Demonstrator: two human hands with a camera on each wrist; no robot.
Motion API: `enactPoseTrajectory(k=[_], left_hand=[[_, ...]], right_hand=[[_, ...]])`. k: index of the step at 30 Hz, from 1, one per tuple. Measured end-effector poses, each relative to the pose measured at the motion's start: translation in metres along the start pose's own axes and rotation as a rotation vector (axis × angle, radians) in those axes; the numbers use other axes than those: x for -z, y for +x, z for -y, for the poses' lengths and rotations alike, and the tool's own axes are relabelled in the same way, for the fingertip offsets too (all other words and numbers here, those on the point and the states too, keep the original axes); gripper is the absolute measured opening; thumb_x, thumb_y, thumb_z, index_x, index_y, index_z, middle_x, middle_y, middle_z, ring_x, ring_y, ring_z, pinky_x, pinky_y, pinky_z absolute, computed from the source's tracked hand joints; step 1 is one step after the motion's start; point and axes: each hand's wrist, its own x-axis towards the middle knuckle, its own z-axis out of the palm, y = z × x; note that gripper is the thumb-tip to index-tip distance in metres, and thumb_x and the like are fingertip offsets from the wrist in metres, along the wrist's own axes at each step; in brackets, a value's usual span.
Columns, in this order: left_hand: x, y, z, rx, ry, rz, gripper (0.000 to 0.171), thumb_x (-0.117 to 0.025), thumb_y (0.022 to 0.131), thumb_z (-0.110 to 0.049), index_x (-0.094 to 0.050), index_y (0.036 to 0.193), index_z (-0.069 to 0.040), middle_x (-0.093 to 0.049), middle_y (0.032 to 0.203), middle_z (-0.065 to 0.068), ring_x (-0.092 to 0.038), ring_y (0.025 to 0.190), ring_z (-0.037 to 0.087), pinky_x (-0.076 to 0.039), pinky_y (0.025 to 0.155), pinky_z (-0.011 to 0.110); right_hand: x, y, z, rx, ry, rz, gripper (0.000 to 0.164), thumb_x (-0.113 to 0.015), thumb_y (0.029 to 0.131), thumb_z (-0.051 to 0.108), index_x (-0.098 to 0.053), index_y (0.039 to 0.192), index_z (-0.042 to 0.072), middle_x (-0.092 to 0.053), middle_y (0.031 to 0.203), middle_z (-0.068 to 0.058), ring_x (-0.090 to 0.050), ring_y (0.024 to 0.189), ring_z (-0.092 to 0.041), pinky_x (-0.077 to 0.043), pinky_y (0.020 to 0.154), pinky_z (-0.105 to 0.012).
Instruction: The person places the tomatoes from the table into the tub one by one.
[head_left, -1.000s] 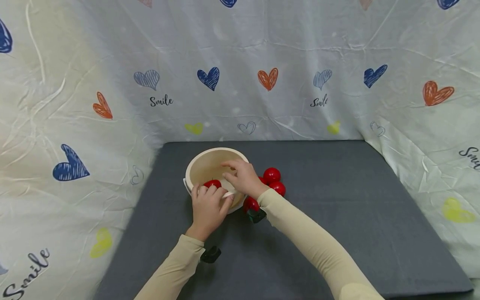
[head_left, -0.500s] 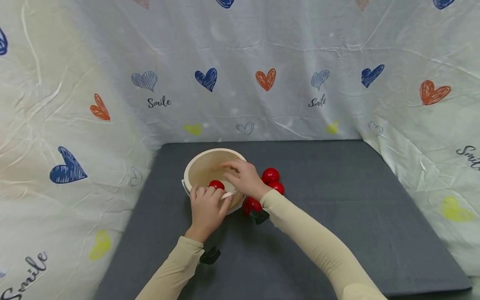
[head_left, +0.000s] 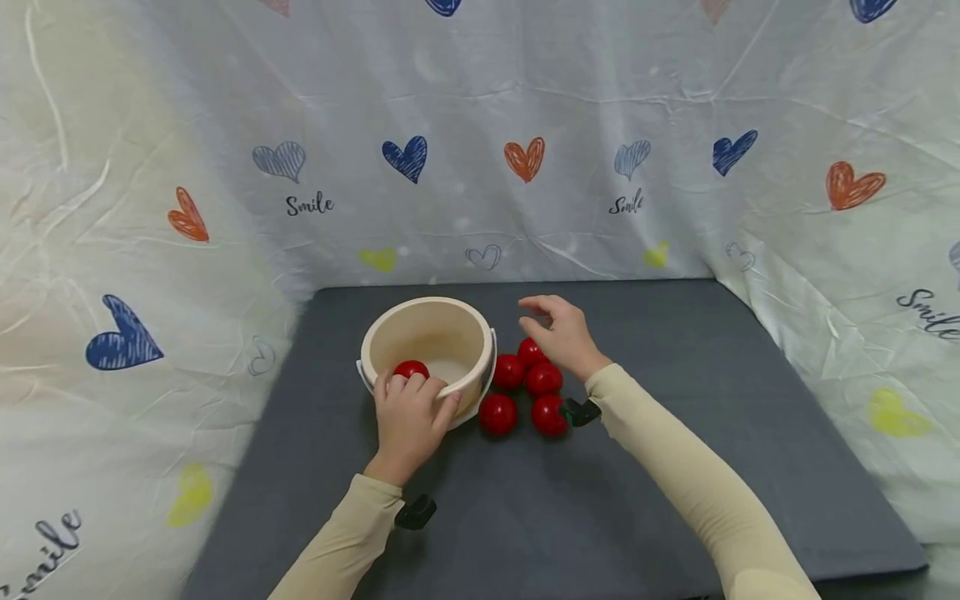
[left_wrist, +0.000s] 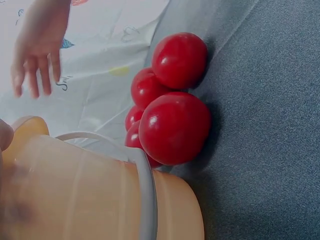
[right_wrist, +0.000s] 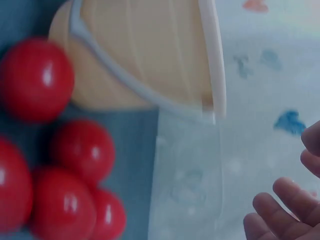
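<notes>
A cream bucket (head_left: pixel 472 385) with a pale handle (left_wrist: pixel 146 200) stands at the left of the dark table. My left hand (head_left: pixel 408 421) grips its near rim, fingers hooked over the edge and thumb along it. Inside, close to those fingers, lies one glossy red, tomato-like ball (head_left: pixel 411 367). Several more such balls sit in a cluster right of the bucket, among them a near one (head_left: pixel 498 414) and a right one (head_left: pixel 550 416). My right hand (head_left: pixel 564 332) hovers above the back of this cluster, holding nothing, its fingers relaxed and spread; it overlaps the rearmost ball (head_left: pixel 531 351).
A dark cloth-covered table (head_left: pixel 675 467) carries everything. Behind and at both sides hangs a pale sheet (head_left: pixel 465 100) printed with hearts and "Smile". A small black device (head_left: pixel 580 412) is on the right wrist, another (head_left: pixel 416 512) on the left.
My right hand has come out over the bucket's opening and moved right, above the red balls. The ball inside has shifted slightly. The left hand keeps its hold on the rim.
</notes>
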Motion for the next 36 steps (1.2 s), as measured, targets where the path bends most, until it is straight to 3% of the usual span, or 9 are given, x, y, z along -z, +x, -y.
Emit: enactPoseTrajectory(k=[7, 12, 21, 30, 36], left_hand=[[-0.001, 0.0, 0.0, -0.002, -0.015, -0.01, 0.025, -0.069, 0.089, -0.034, -0.071, 0.088, -0.01, -0.067, 0.08, 0.013, -0.057, 0.084, 0.038, -0.034, 0.108, 0.067], [0.0, 0.001, 0.001, 0.002, -0.013, -0.007, 0.026, -0.068, 0.09, -0.035, -0.071, 0.088, -0.009, -0.066, 0.08, 0.014, -0.057, 0.085, 0.038, -0.033, 0.108, 0.067], [0.0, 0.001, 0.0, -0.001, -0.019, -0.01, 0.025, -0.068, 0.089, -0.034, -0.071, 0.088, -0.01, -0.067, 0.08, 0.014, -0.057, 0.086, 0.038, -0.034, 0.108, 0.066], [0.001, 0.001, -0.001, 0.004, -0.016, 0.001, 0.025, -0.069, 0.089, -0.035, -0.072, 0.089, -0.01, -0.068, 0.081, 0.013, -0.058, 0.086, 0.037, -0.033, 0.108, 0.066], [0.002, 0.001, -0.001, 0.003, -0.011, -0.001, 0.025, -0.068, 0.089, -0.035, -0.072, 0.089, -0.01, -0.068, 0.081, 0.014, -0.058, 0.086, 0.038, -0.034, 0.108, 0.066]], right_hand=[[0.044, -0.017, -0.032, -0.128, -0.032, -0.016, 0.037, -0.06, 0.101, 0.018, -0.062, 0.136, 0.005, -0.061, 0.138, -0.017, -0.062, 0.123, -0.034, -0.054, 0.102, -0.049], [0.055, -0.036, -0.051, -0.218, -0.048, -0.003, 0.038, -0.058, 0.102, 0.02, -0.06, 0.138, 0.008, -0.061, 0.141, -0.017, -0.061, 0.124, -0.035, -0.054, 0.099, -0.052], [0.033, -0.075, -0.077, -0.309, -0.049, 0.039, 0.039, -0.06, 0.101, 0.021, -0.061, 0.137, 0.006, -0.064, 0.136, -0.02, -0.063, 0.121, -0.037, -0.054, 0.099, -0.053], [0.001, -0.094, -0.092, -0.341, 0.002, 0.024, 0.04, -0.063, 0.1, 0.025, -0.063, 0.134, 0.003, -0.069, 0.129, -0.019, -0.068, 0.113, -0.035, -0.056, 0.096, -0.05], [-0.019, -0.101, -0.09, -0.381, 0.056, 0.012, 0.037, -0.067, 0.096, 0.026, -0.067, 0.128, 0.006, -0.072, 0.124, -0.016, -0.069, 0.108, -0.03, -0.058, 0.09, -0.038]])
